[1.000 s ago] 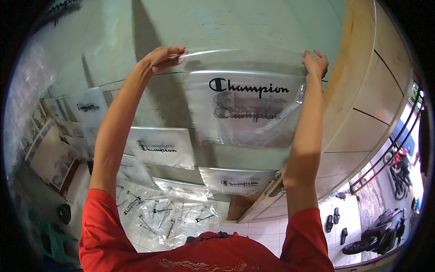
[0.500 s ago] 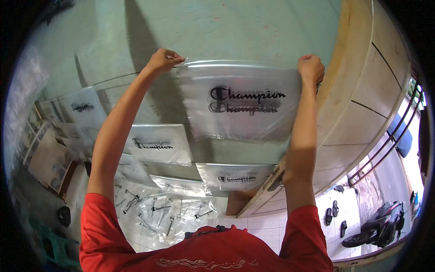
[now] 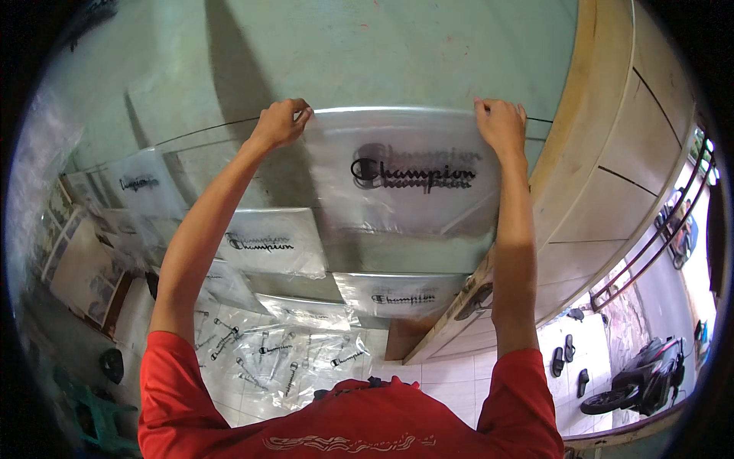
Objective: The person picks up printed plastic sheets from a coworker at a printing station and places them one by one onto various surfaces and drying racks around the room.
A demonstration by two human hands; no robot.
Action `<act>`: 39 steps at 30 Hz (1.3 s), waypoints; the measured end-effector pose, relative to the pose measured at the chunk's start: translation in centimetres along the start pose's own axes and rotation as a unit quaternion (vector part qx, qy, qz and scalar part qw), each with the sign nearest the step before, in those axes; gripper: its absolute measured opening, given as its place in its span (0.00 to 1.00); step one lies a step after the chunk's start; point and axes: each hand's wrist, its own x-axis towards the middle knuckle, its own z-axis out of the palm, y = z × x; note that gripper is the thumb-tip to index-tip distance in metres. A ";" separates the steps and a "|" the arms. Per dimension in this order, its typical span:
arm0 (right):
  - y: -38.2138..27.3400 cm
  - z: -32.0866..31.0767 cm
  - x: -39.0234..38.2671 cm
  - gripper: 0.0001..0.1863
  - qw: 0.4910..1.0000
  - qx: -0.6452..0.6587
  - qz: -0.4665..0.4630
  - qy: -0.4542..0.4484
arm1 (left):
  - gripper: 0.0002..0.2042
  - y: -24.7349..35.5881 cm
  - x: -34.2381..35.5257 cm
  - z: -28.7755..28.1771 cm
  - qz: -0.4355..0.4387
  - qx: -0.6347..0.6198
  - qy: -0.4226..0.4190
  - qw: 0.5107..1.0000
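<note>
A clear plastic bag (image 3: pixel 417 214) with black lettering hangs in front of the pale green wall, its top fold along a thin dark string (image 3: pixel 222 125). My left hand (image 3: pixel 281 124) is closed at the bag's upper left corner, thumb and fingers pinched together. At the upper right corner my right hand (image 3: pixel 505 128) has its fingers closed on the top edge; part of its grip is hidden behind the hand. The bag's lower edge hangs loose, and its printing shows double through the layers.
Lower down hang more printed bags (image 3: pixel 271 243), another one (image 3: pixel 401 294) among them. Loose printed plastic sheets (image 3: pixel 287 356) cover the tiled floor. An open wooden door (image 3: pixel 589 199) stands close on the right. Beyond it are sandals (image 3: pixel 569 348) and a parked motorcycle (image 3: pixel 642 379).
Both hands have come down slightly, and the right one has shifted left along the bag's top edge. The layers of printing now sit differently over one another.
</note>
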 end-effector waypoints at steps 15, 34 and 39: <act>-1.3 -0.8 -14.6 0.08 0.970 0.110 -0.021 0.215 | 0.19 5.5 -9.6 7.4 -0.031 -0.200 0.219 0.955; -42.0 -45.4 -111.8 0.17 0.172 -0.193 0.888 0.379 | 0.13 21.2 -73.5 27.6 0.327 -0.241 -0.721 0.561; -35.6 -38.7 -110.3 0.19 0.313 0.021 0.791 0.525 | 0.13 28.9 -72.7 26.8 0.106 -0.354 -0.753 0.545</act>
